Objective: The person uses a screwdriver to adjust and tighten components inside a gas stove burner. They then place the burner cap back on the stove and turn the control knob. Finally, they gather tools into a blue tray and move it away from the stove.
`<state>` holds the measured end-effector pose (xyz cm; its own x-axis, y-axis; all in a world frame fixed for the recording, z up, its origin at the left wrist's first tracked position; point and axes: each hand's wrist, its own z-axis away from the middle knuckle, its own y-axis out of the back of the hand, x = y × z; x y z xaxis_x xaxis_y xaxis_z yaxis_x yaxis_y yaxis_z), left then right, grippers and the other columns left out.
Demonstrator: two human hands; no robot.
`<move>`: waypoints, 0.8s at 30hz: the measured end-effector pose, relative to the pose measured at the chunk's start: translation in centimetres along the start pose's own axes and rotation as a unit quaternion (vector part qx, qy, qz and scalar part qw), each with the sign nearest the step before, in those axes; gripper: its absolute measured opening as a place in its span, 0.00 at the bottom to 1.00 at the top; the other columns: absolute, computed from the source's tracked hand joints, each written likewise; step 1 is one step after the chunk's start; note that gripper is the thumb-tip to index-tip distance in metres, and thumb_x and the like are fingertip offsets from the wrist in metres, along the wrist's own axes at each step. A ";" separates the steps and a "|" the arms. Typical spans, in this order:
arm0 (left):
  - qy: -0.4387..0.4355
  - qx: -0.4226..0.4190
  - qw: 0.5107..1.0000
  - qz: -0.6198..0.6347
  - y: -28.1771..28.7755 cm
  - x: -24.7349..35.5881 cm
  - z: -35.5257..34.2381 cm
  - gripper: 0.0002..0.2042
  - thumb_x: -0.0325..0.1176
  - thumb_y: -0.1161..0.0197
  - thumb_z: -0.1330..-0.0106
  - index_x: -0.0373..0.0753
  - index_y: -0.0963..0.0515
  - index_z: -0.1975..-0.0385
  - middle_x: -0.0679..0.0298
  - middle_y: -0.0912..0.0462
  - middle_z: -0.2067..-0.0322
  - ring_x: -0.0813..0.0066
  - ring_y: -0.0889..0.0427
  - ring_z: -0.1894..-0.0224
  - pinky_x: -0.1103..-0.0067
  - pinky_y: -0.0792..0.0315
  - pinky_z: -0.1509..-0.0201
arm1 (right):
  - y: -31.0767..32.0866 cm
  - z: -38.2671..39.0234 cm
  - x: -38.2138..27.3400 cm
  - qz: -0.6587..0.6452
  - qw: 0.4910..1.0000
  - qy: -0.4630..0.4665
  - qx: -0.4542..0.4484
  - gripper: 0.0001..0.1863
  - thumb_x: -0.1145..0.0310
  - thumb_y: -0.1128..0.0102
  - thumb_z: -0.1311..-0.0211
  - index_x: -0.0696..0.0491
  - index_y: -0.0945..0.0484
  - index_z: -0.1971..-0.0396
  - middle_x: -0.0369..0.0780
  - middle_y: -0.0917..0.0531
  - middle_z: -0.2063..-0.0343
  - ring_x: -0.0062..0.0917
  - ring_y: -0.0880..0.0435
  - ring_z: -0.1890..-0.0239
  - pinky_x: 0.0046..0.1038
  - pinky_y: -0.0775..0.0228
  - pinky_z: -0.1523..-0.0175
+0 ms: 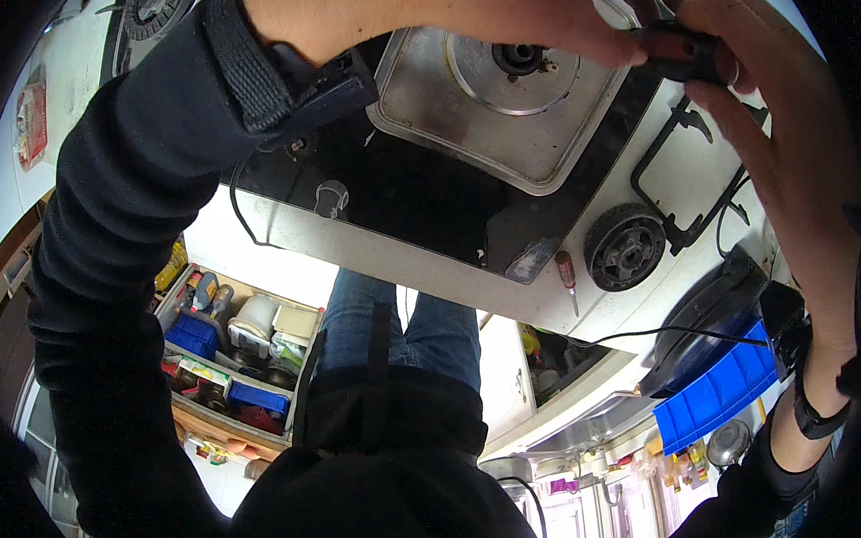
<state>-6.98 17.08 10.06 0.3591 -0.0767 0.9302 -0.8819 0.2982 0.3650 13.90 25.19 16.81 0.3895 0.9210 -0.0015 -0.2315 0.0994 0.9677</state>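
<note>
One fisheye looks down from the head; the cooktop [415, 185] lies near.

At lower left, an open drawer [302, 389] holds a blue box [192, 335] and a whitish container [255, 316]. A red-and-white packet [32, 126] lies at far left. A blue plastic bin [721, 393] shows at lower right, a round metal vessel [729, 442] below it.

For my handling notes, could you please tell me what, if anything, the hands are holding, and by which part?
A dark object, kind unclear: the right hand grips its right end, and the left hand seems to touch its left end.
</note>
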 end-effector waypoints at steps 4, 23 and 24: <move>-0.201 0.099 0.971 -0.080 -1.4 -2.0 1.0 0.22 0.38 0.27 0.42 0.31 0.21 0.51 0.51 0.14 0.59 0.57 0.15 0.58 0.68 0.24 0.48 | -1.2 -1.2 -0.5 0.004 1.000 -0.007 -0.027 0.16 0.54 0.43 0.27 0.54 0.24 0.64 0.37 0.31 0.78 0.21 0.37 0.77 0.26 0.45 0.70; -0.221 0.015 0.975 0.007 0.6 -2.9 0.2 0.26 0.39 0.24 0.43 0.35 0.24 0.47 0.55 0.15 0.57 0.60 0.17 0.52 0.68 0.26 0.42 | 0.2 -0.5 -0.7 -0.004 1.000 -0.008 -0.001 0.18 0.52 0.44 0.27 0.54 0.23 0.66 0.36 0.32 0.80 0.20 0.39 0.80 0.27 0.47 0.72; -0.186 0.011 0.982 0.040 0.4 -2.7 0.1 0.26 0.38 0.25 0.42 0.34 0.24 0.47 0.55 0.15 0.57 0.61 0.17 0.52 0.68 0.26 0.43 | 0.3 -0.5 -0.6 -0.005 1.000 -0.009 0.002 0.18 0.52 0.44 0.27 0.54 0.23 0.66 0.36 0.32 0.81 0.20 0.39 0.80 0.27 0.47 0.72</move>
<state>-8.37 17.28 7.75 0.1563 -0.3973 0.9043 -0.9102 0.2976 0.2881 13.08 24.85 16.99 0.4070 0.9134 -0.0070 -0.2236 0.1071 0.9688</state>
